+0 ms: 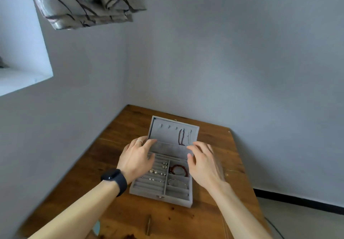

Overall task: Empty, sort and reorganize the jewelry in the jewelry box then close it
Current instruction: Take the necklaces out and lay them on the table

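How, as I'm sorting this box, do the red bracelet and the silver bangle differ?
The red bracelet is dark red; the silver bangle is pale metal. The red bracelet's band looks thicker, the silver bangle's thinner. The red bracelet lies in the farther right-hand compartment, the silver bangle in the next one nearer the person. Both lie flat in the open jewelry box.

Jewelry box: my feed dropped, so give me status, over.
Left hand and right hand open, at lid sides. Jewelry box open, lid upright, jewelry in compartments. Nothing seen blocking lid.
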A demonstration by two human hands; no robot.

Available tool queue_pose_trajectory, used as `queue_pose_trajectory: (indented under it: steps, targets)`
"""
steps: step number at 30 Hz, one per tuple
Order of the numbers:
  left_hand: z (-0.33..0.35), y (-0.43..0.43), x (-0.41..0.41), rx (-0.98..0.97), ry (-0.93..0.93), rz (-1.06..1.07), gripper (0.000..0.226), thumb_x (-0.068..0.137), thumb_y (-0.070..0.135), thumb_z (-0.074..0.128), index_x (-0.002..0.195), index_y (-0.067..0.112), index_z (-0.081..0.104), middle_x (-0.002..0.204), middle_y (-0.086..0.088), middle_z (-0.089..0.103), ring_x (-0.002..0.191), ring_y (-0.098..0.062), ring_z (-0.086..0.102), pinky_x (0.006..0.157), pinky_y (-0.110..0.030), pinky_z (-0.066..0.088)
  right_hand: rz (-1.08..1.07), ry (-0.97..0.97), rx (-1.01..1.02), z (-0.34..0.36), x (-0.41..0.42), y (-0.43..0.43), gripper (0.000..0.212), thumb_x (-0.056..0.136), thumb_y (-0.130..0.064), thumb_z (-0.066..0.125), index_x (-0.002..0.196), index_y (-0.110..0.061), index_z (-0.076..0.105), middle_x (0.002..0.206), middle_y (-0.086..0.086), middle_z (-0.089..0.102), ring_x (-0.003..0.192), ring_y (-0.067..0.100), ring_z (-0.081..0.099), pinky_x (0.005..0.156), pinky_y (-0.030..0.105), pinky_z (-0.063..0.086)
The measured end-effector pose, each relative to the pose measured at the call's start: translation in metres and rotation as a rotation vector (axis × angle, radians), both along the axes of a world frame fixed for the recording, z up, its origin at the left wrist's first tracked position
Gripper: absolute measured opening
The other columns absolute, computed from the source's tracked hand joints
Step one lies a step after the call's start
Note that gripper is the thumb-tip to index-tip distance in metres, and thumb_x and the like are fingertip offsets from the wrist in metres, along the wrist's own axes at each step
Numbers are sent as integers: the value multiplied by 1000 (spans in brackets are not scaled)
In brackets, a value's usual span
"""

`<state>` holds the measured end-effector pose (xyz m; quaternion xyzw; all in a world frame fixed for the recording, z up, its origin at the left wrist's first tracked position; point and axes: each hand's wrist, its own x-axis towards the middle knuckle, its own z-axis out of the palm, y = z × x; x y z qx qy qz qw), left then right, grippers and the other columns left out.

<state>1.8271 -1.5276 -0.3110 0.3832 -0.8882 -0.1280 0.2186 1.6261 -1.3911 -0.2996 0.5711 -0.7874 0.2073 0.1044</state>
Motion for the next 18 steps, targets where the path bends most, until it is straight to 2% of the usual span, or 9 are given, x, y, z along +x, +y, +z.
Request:
queue_pose_trajectory:
  steps: [4, 9, 12, 15, 18]
  targets:
    - [1, -34, -21, 203, 195, 50, 66, 95, 37, 57, 153, 28, 25, 157, -2, 29, 140, -24, 35, 109, -37, 41, -17, 67, -85, -1, -25, -39, 23, 92, -23, 61, 114, -22, 69, 130, 1, 57, 121, 23, 51, 91, 39, 53]
    - [-3, -71, -44, 427, 314, 75, 84, 92, 31, 64, 157, 32, 11, 158, -10, 27, 139, -30, 40, 108, -41, 45, 13, 149, -35, -3, -49, -83, 26, 89, -22, 62, 115, -28, 66, 143, 5, 46, 135, 27, 38, 103, 43, 47]
    - [-11, -85, -50, 570, 340, 48, 86, 95, 25, 62, 159, 30, 5, 155, -12, 36, 136, -28, 45, 104, -33, 44, 40, 167, 4, -5, -57, -103, 28, 90, -21, 63, 116, -29, 64, 148, 5, 43, 135, 28, 39, 104, 44, 44]
    - [-22, -90, -49, 662, 366, -15, 76, 99, 19, 58, 159, 24, 12, 153, -7, 43, 140, -22, 41, 105, -26, 37, 43, 231, 28, -9, -60, -115, 27, 88, -20, 65, 114, -28, 64, 143, 4, 48, 122, 27, 50, 96, 42, 46]
    - [-28, -94, -46, 626, 395, -47, 64, 99, 15, 58, 154, 24, 27, 150, 0, 46, 137, -12, 41, 106, -20, 34, 29, 317, 9, -13, -61, -120, 23, 84, -21, 69, 106, -27, 64, 131, 1, 53, 107, 27, 54, 82, 39, 47]
